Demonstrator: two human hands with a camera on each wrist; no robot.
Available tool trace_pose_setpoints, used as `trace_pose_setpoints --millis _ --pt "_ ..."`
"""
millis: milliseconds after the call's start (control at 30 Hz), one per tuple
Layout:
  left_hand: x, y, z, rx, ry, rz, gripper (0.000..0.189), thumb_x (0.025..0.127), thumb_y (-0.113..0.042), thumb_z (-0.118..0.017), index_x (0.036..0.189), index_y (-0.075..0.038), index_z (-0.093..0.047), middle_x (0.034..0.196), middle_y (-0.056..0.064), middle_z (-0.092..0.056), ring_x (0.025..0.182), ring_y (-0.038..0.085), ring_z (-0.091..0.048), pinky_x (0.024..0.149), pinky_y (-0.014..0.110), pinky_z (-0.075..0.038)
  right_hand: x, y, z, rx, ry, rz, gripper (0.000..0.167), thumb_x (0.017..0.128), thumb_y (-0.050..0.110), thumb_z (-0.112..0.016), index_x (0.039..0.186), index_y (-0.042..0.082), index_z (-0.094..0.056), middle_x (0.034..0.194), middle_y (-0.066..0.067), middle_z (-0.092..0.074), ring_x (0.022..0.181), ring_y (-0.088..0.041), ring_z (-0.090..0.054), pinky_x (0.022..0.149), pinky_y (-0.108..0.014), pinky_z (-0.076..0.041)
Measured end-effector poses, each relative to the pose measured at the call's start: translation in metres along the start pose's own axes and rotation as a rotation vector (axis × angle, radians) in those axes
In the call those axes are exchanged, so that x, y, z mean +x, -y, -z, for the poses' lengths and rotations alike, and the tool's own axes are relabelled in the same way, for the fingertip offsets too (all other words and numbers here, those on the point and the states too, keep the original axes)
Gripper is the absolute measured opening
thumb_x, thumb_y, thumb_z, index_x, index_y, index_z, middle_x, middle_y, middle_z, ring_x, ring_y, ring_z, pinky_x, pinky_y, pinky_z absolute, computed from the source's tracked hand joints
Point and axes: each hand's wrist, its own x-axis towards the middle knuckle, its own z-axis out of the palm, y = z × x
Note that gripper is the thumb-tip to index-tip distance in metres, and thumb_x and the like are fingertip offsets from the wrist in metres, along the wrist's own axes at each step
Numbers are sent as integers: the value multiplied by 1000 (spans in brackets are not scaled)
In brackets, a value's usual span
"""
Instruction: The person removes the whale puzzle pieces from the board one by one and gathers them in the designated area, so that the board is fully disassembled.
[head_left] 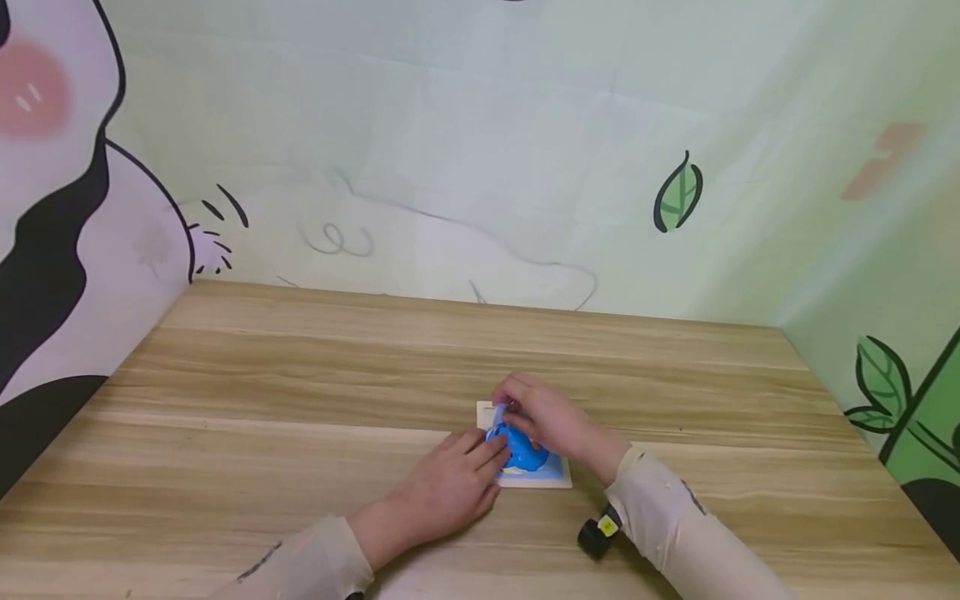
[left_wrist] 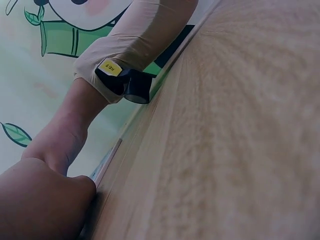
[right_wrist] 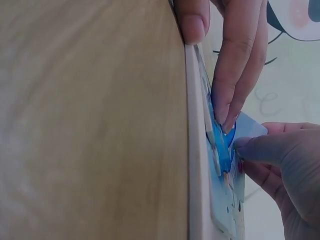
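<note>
A small jigsaw puzzle board [head_left: 558,482] with a pale rim lies on the table, showing a bright blue picture [head_left: 525,454] on a light blue ground. My left hand [head_left: 450,483] comes from the left, its extended fingertips resting on the blue pieces. In the right wrist view, the left thumb [right_wrist: 193,27] is at the board's edge. My right hand [head_left: 551,421] is over the far side of the board. Between thumb and fingers it pinches a light blue puzzle piece [right_wrist: 252,125], tilted up from the board. Fingers partly hide the picture.
The wooden table [head_left: 300,358] spreads around the board and meets a printed cloth backdrop [head_left: 450,125] at the back and sides. A black wrist camera [head_left: 596,537] hangs from the right sleeve, just above the table near the board's right corner.
</note>
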Motion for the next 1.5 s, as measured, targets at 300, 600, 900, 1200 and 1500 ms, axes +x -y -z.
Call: trace_pose_setpoints --millis 300,600,900,1200,1500 --pt "0 -3 -2 -42 51 25 53 95 -40 -51 136 -7 -53 140 7 -53 130 23 -49 109 36 -42 6 -2 1 115 29 -36 12 89 4 -64 101 6 -62 96 -5 -66 91 -17 -63 84 -32 -55" --pt "8 -11 -1 -27 140 82 58 98 -47 -43 140 -8 -49 146 8 -49 133 23 -46 108 38 -42 11 0 7 89 73 -58 11 90 6 -65 101 6 -64 96 -4 -67 92 -16 -64 87 -33 -55" --pt "11 -19 -1 117 152 65 55 98 -45 -41 137 -8 -51 142 8 -53 132 19 -47 109 32 -37 12 0 6 23 83 -42 13 90 9 -65 102 7 -65 100 -3 -68 98 -18 -63 92 -37 -53" --pt "9 -21 -3 85 154 74 57 99 -44 -38 142 -5 -45 148 11 -46 140 22 -40 114 35 -35 13 0 8 38 84 -16 12 89 9 -66 101 7 -66 97 -3 -68 96 -18 -62 90 -36 -53" --pt "10 -21 -4 71 146 78 58 99 -43 -37 142 -5 -44 150 14 -42 141 24 -37 113 38 -36 13 -1 11 24 93 -13 12 90 10 -66 102 8 -66 96 -2 -67 92 -15 -61 87 -35 -53"
